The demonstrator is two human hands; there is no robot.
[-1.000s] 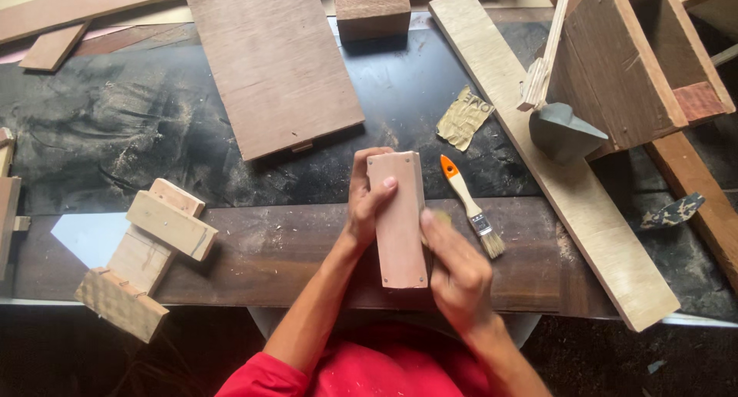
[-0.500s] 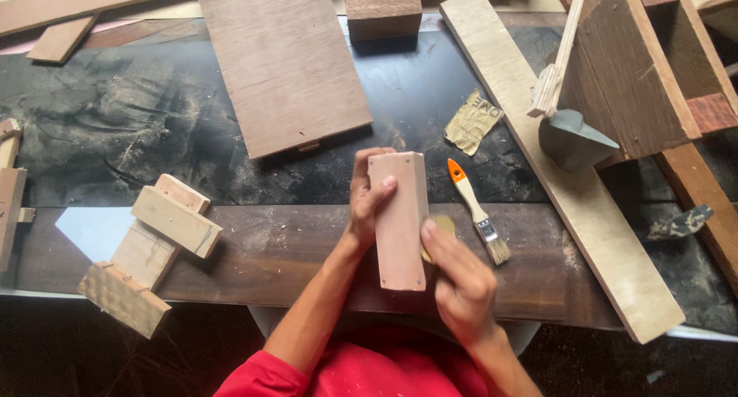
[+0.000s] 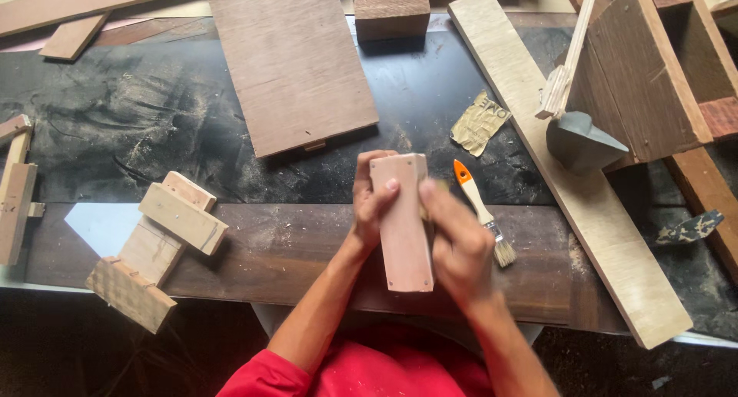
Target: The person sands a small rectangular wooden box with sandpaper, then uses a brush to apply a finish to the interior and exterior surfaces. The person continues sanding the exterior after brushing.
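Observation:
A pale, oblong wooden block (image 3: 403, 228) stands on its end on a dark board (image 3: 269, 247) at the bench's near edge. My left hand (image 3: 370, 205) grips the block's upper left side, with the thumb on its face. My right hand (image 3: 457, 247) presses against the block's right side, fingers reaching up near its top. A bit of tan sandpaper (image 3: 441, 186) shows under those fingers. A small paintbrush (image 3: 483, 212) with an orange and white handle lies just right of my right hand.
A tan sandpaper scrap (image 3: 480, 122) lies beyond the brush. A wide brown board (image 3: 288, 63) and a thick block (image 3: 390, 9) lie at the back. A long pale plank (image 3: 569, 174) runs diagonally on the right, beside a wooden frame (image 3: 646, 74). Stacked offcuts (image 3: 157, 243) sit at left.
My right hand has slid up the block's right side, from near its lower end to near its top. The left hand and the block have stayed in place.

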